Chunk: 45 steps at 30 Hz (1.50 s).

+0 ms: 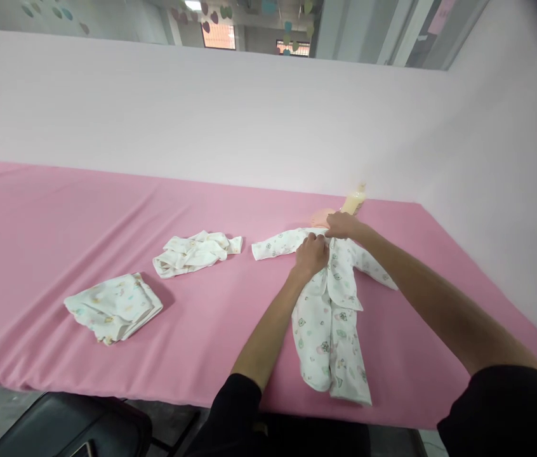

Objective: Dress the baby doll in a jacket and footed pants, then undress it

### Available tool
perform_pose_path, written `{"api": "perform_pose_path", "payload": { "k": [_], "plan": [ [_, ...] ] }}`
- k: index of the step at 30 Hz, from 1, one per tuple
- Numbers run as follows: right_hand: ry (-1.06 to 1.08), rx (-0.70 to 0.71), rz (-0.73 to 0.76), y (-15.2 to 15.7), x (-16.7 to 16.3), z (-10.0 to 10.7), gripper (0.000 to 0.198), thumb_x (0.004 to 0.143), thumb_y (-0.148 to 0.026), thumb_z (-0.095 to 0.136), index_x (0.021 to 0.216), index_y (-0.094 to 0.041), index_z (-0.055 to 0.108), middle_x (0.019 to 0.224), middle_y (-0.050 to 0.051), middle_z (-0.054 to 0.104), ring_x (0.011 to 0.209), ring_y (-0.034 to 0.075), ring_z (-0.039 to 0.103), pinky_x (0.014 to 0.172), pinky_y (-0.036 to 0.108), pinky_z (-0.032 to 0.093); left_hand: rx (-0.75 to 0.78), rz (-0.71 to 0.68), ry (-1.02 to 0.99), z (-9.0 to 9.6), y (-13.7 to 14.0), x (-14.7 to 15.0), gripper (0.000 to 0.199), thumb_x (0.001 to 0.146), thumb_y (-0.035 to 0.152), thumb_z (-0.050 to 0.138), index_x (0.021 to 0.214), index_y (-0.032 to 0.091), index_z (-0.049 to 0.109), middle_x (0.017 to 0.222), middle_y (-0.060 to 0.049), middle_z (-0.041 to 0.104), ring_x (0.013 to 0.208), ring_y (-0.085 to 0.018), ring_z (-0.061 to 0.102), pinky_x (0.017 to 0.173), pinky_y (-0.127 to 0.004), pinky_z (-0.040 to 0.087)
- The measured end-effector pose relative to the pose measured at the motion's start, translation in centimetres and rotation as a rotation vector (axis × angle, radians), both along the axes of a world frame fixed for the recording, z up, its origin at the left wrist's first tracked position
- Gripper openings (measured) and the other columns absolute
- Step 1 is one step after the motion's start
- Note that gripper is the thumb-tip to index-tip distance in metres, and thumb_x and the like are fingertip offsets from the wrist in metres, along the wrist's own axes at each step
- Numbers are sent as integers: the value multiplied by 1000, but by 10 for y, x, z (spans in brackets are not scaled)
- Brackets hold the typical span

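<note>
A white printed baby top [343, 279] is spread on the pink cloth, its sleeves stretched to both sides. Matching baby trousers [313, 336] extend below it toward the near edge. My left hand [313, 254] is closed on the front of the top near the neckline. Beside it, my right hand [342, 225] is closed at the collar, with its fingertips partly hidden. Just past the collar lies a peach-coloured rounded thing [322, 218], mostly covered by the top and my right hand.
A bottle with pale yellow contents [354, 200] is behind my right hand, close to the white wall [202, 114]. To the left lie a crumpled white garment [197, 252] and a folded printed cloth [115, 306]. A black chair [73, 425] stands below the table's front edge.
</note>
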State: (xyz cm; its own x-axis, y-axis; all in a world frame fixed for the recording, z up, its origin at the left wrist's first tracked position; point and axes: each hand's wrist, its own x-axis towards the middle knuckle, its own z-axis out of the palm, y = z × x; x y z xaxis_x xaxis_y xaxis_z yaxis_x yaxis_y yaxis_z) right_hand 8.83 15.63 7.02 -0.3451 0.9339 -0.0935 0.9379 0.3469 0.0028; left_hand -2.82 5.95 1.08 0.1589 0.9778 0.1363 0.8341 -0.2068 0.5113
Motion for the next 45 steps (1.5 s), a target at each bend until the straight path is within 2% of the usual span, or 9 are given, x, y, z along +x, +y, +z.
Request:
{"api": "perform_pose_path", "payload": {
  "k": [5,10,13,19,24,32,37,42,45],
  "plan": [
    [513,-285,-126,-6,32,-6,29,77,-18,61,51,-18,50,53,5,60,57,18,63,57,28,52,211,34,62,-8,29,10,33,101,32,41,121,16,61,131,-14,53,119,-30,48,97,-44,41],
    [911,-292,-178,-7,53,-40,19,80,-19,59,62,-18,54,59,2,60,59,13,59,59,25,52,136,-17,109,-7,50,19,30,101,26,37,106,17,65,124,-12,61,120,-30,48,98,-49,37],
    [1018,-281,-199,-6,57,-55,13,81,-20,59,68,-17,57,61,2,61,58,13,56,57,24,49,189,-26,126,-7,51,19,27,100,23,37,106,17,64,121,-11,62,120,-28,50,95,-47,37],
    [1001,-229,-104,-10,61,-62,18,87,-31,56,75,-17,60,65,0,60,61,12,54,60,24,44,234,-18,200,-12,52,21,25,100,22,40,105,13,62,118,-14,63,116,-28,53,94,-46,37],
    [791,-46,-81,-11,59,-68,17,88,-30,53,77,-19,60,69,0,62,67,14,55,64,26,41,228,-12,174,-14,55,21,22,99,22,41,102,14,62,117,-13,65,117,-27,54,95,-44,37],
    [830,177,-385,-39,45,-63,18,89,-31,49,92,-18,61,92,7,70,87,21,62,73,29,43,156,40,-28,-5,53,4,21,95,17,42,98,18,63,116,-8,67,112,-24,57,95,-40,41],
    [793,120,-386,-76,23,-53,46,84,-47,61,119,-18,54,113,10,66,101,24,62,78,32,44,123,31,-120,-5,57,-7,16,87,14,47,90,17,63,106,-8,68,101,-22,58,89,-34,43],
    [503,152,-355,-94,12,-47,15,92,-28,49,100,-19,57,107,10,66,104,26,60,78,33,41,113,54,-153,-6,55,-12,16,88,19,49,91,17,64,108,-8,69,104,-22,58,93,-34,42],
    [342,178,-323,-99,8,-46,15,94,-22,45,95,-18,59,102,12,67,98,26,62,73,32,40,104,50,-148,-7,54,-13,18,90,22,49,96,18,65,113,-7,68,109,-22,57,97,-34,41]
  ]
}}
